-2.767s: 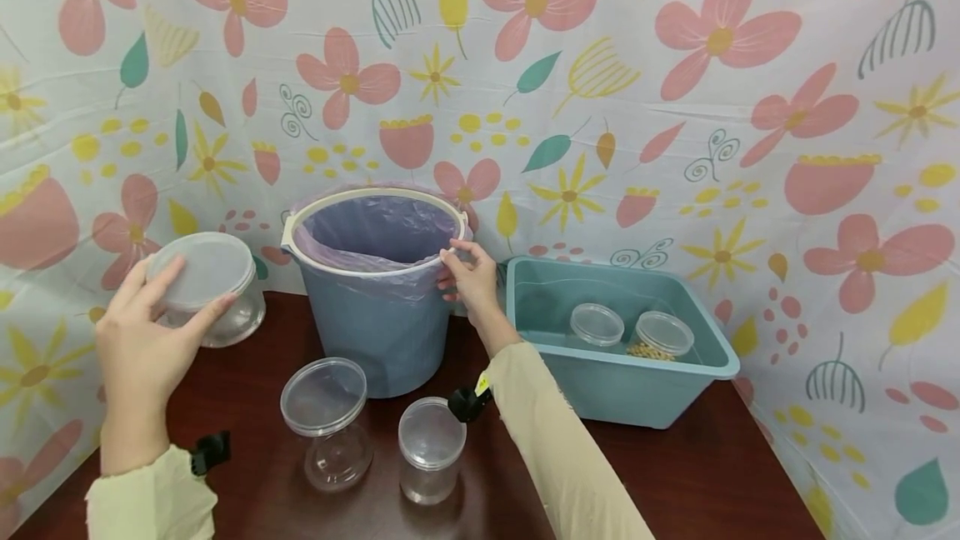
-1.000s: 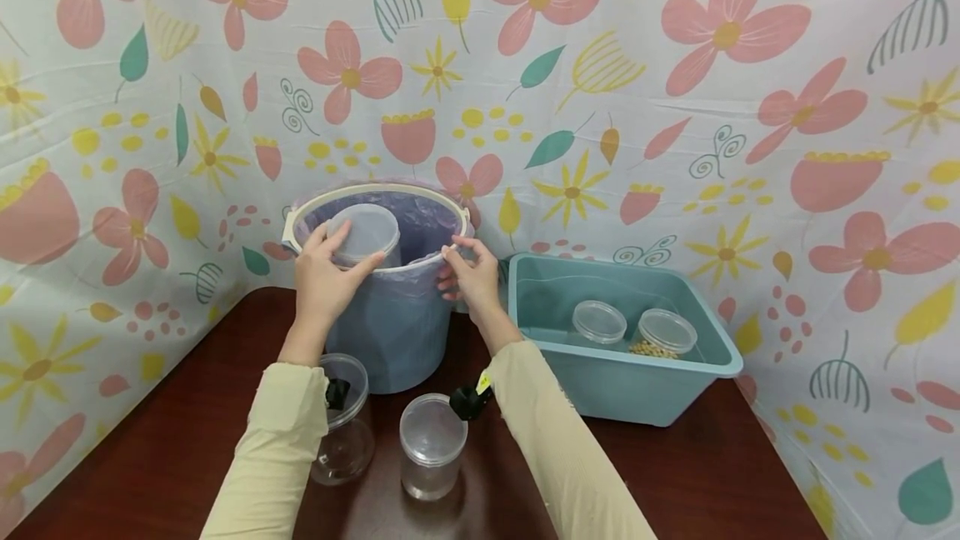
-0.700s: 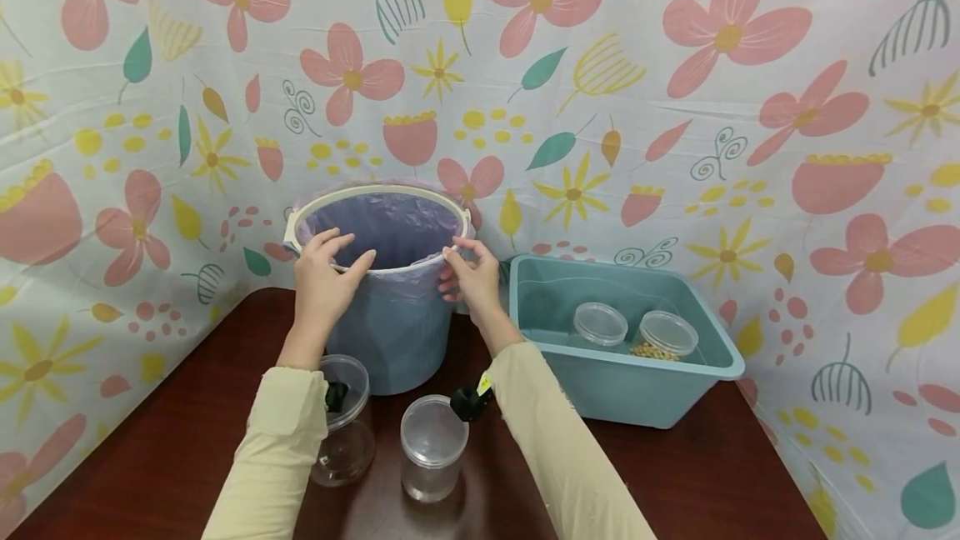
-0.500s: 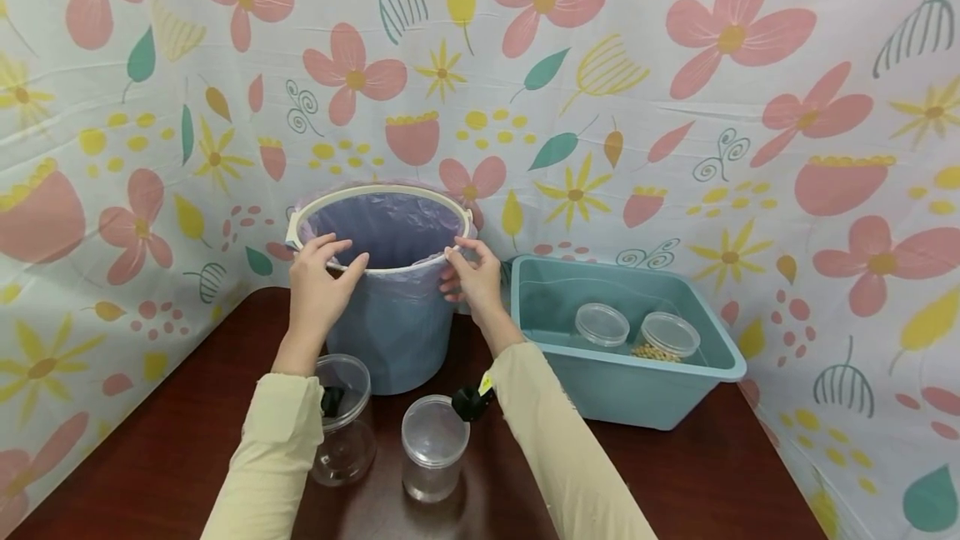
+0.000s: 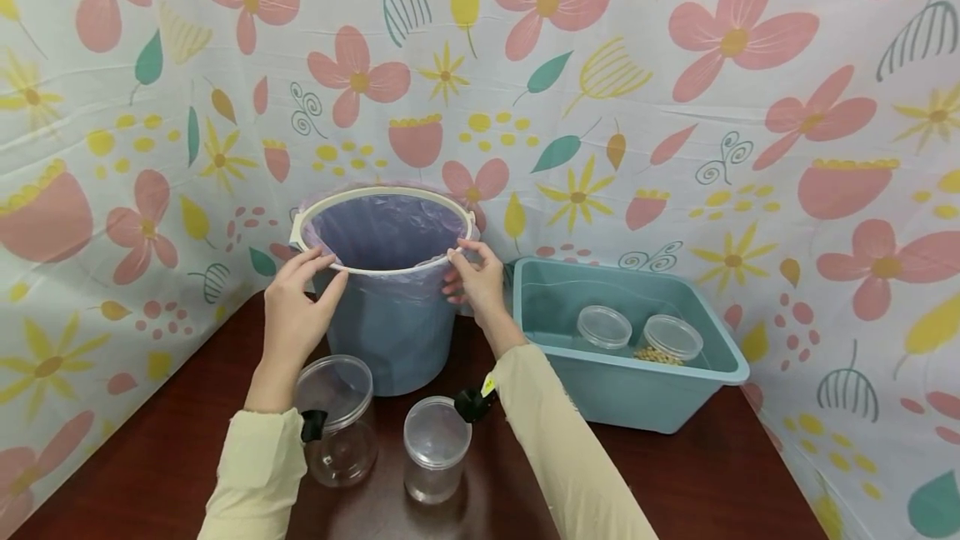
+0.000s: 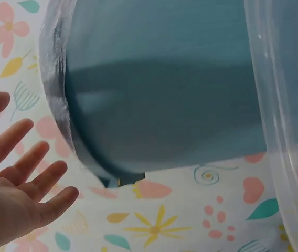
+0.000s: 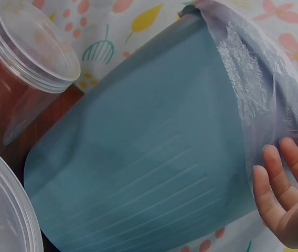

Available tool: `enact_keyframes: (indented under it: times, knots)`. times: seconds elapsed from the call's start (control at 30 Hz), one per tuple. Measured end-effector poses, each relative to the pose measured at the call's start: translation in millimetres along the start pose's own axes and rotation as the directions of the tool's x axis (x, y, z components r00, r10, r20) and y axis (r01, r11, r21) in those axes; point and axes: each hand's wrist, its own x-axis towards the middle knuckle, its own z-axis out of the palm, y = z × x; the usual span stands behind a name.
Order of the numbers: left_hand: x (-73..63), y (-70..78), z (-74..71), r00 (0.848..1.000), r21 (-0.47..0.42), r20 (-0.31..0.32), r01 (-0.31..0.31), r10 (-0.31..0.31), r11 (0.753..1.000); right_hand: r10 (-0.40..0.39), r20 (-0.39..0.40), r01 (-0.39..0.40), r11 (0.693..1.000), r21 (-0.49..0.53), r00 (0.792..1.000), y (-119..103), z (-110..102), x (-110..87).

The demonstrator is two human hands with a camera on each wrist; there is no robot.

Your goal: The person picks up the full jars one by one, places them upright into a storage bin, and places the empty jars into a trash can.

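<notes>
A blue trash bin with a cream rim and a thin purple bag as liner stands at the back of the table. My right hand pinches the bin's rim at its front right. In the right wrist view, several fingers of it lie against the bag folded over the outside. Spread and holding nothing, my left hand is beside the front left of the rim; the left wrist view shows its fingers apart from the bin. The bin's bottom inside is hidden.
Two clear lidded jars, a larger one and a smaller one, stand before the bin. A blue-green tub to the right contains a jar and another jar with tan pieces. Patterned cloth hangs behind.
The left hand carried a lidded jar from the left to above the bin and let go; the jar is out of sight. That hand has since drawn back left. The right hand stays on the rim.
</notes>
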Motion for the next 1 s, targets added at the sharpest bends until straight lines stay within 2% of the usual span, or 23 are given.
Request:
enact_keyframes:
  times: [0.27, 0.5, 0.87, 1.0]
  knots:
    - [-18.7, -2.3, -9.3, 1.000, 0.023, 0.024, -0.005, 0.004, 1.000, -0.001, 0.000, 0.001, 1.000, -0.008, 1.000, -2, -2, -1.7]
    - [-37.0, -6.6, -11.0, 0.999, 0.017, 0.037, -0.030, 0.029, 0.999, -0.004, -0.003, 0.004, 1.000, -0.003, 1.000, 2, -3, 0.0]
    - [-72.6, -23.8, -7.9, 0.997, 0.053, 0.063, 0.051, -0.054, 0.997, 0.027, 0.003, -0.027, 1.000, 0.004, 1.000, 0, 0, 0.9]
    - [-82.1, -32.1, -5.1, 0.991, 0.086, 0.099, 0.077, -0.086, 0.993, 0.021, 0.002, -0.021, 1.000, -0.003, 1.000, 0, 0, 0.5]
